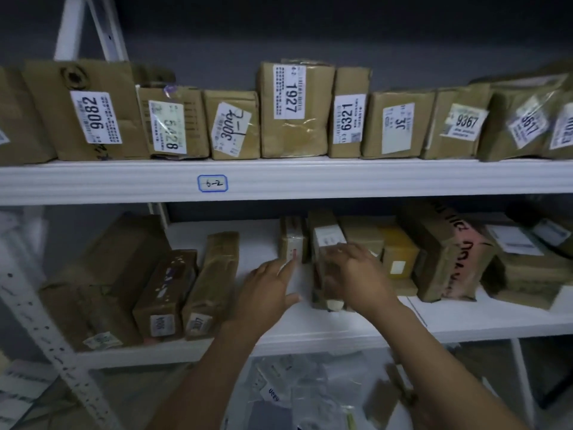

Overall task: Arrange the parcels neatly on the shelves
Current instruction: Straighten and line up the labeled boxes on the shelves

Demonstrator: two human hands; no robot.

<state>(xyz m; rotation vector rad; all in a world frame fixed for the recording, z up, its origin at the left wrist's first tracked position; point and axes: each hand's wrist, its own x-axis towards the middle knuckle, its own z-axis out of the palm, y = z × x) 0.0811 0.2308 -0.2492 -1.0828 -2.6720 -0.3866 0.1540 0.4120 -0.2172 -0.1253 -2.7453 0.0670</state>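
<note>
Your right hand grips a brown parcel mid lower shelf, fingers curled over its top. Your left hand is just beside it, fingers straight, holding nothing.

Both our forearms run in from the bottom edge, bare, angling toward each other. Our left hand is palm down and flat, its fingers straight and pointing forward, thumb splayed out to the right; it holds nothing. Our right hand is just beside it and slightly further forward, back of hand up. Its fingers curl over the top of a parcel and grip it; we can't see the thumb. The hands are close but apart.
</note>
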